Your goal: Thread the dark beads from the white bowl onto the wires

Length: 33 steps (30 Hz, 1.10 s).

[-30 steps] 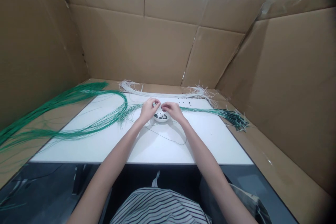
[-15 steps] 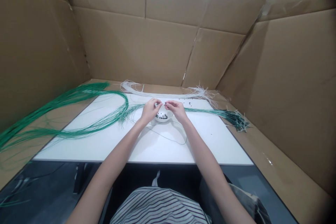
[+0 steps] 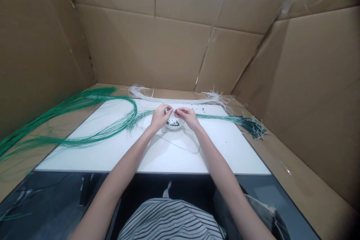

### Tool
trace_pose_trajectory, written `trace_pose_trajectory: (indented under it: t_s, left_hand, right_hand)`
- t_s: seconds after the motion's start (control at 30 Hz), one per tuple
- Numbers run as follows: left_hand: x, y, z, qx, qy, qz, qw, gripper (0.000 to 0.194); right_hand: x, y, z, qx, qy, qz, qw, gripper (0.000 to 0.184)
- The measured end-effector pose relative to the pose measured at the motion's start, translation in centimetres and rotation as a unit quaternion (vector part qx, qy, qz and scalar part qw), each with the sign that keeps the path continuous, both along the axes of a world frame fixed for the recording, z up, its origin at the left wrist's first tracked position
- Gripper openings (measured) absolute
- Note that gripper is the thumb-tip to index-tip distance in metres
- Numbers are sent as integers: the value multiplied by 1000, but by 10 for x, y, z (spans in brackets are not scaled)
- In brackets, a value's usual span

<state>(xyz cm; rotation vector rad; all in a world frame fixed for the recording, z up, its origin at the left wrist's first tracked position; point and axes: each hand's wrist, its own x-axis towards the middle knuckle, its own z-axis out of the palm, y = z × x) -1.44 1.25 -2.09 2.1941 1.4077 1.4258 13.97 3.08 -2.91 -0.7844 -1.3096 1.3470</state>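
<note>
Both my hands meet above a small white bowl (image 3: 173,126) of tiny dark beads on the white board (image 3: 157,150). My left hand (image 3: 159,116) is closed in a pinch, and my right hand (image 3: 188,116) is pinched too, fingertips almost touching. A thin green wire (image 3: 180,147) loops from under my hands across the board toward me. What sits between the fingertips is too small to name.
A long green wire bundle (image 3: 84,120) sweeps across the board from the left to frayed ends at the right (image 3: 253,126). A white wire bundle (image 3: 174,99) lies behind. Loose beads (image 3: 201,109) dot the board. Cardboard walls (image 3: 180,37) enclose the bench.
My hands have stayed over the bowl, with only slight finger shifts; the fingertips have drawn closer together.
</note>
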Motion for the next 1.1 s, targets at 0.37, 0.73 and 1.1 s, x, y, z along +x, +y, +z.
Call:
trace_pose_trajectory:
  t_s: [0.37, 0.73, 1.1]
  left_hand:
    - [0, 1, -2, 6, 11, -4, 1000, 13]
    - [1, -1, 1, -5, 15, 3, 1000, 14]
    - [0, 0, 0, 0, 33, 12, 999, 14]
  right_hand:
    - [-2, -5, 5, -8, 32, 8, 999, 30]
    - [-3, -5, 5, -6, 31, 1, 999, 30]
    - [-3, -5, 5, 11, 13, -16, 1000, 30]
